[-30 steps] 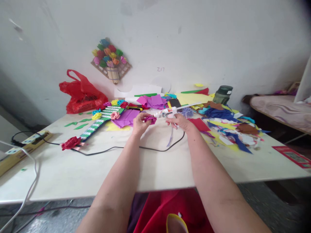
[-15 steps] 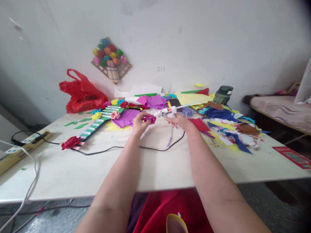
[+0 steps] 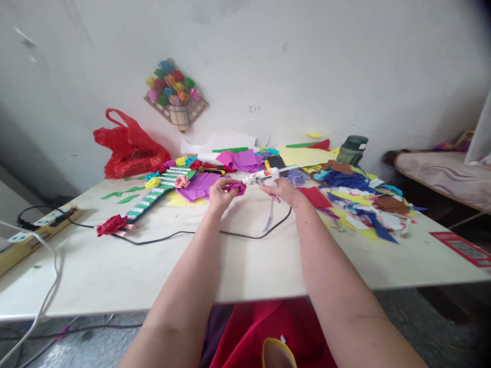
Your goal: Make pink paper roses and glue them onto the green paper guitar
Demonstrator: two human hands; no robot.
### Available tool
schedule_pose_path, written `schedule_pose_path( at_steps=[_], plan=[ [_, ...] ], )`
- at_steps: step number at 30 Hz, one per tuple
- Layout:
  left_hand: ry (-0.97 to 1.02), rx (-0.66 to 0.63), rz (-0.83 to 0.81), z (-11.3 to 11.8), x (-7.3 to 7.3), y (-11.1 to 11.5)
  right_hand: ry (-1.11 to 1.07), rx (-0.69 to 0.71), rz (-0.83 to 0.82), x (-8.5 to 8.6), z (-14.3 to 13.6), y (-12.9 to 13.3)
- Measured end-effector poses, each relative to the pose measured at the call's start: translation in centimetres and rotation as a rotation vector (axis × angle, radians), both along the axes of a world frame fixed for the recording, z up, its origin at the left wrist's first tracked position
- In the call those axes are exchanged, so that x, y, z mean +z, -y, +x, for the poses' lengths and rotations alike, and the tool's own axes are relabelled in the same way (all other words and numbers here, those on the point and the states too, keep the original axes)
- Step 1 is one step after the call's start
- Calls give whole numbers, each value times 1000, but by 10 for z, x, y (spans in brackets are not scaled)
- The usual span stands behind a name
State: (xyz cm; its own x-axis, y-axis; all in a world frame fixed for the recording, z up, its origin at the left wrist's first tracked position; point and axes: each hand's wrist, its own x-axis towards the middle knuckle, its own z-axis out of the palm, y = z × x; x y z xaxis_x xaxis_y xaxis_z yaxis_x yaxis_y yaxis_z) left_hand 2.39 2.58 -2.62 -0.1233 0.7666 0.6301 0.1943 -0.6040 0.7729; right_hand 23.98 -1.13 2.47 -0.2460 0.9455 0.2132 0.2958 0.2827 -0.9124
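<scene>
My left hand (image 3: 221, 196) is closed, pinching a piece of magenta crepe paper (image 3: 238, 189) that looks gathered like a flower. My right hand (image 3: 284, 191) is wrapped round a white glue gun (image 3: 264, 176), whose nozzle points left at the magenta paper. Whether the tip touches the paper I cannot tell. A clear glue stick (image 3: 297, 165) sticks out from the back of the gun, and its black cord (image 3: 245, 235) runs across the table to the left. Left of my hands lies a green-and-white striped panel (image 3: 153, 197) with paper flowers along it, among them a red one (image 3: 111, 225) at its lower end.
Cut paper scraps (image 3: 360, 197) lie heaped on the right, before a green bottle (image 3: 352, 150). Purple paper (image 3: 201, 186), green paper leaves (image 3: 128, 199) and a red plastic bag (image 3: 128, 148) occupy the left side. A power strip (image 3: 46, 230) sits at the left edge.
Hardly anything differs. Both hands keep their places, with the glue gun's nozzle still at the magenta paper.
</scene>
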Motion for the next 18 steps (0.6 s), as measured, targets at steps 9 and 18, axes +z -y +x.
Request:
schedule_pose_path(
  at_steps=[9,18],
  plan=[
    [-9,12,-13,-1,0,-1,-75,46,8,-6,3,-6],
    [116,-35,-58,1,4,4,-254,-2,65,-2,5,-4]
  ],
)
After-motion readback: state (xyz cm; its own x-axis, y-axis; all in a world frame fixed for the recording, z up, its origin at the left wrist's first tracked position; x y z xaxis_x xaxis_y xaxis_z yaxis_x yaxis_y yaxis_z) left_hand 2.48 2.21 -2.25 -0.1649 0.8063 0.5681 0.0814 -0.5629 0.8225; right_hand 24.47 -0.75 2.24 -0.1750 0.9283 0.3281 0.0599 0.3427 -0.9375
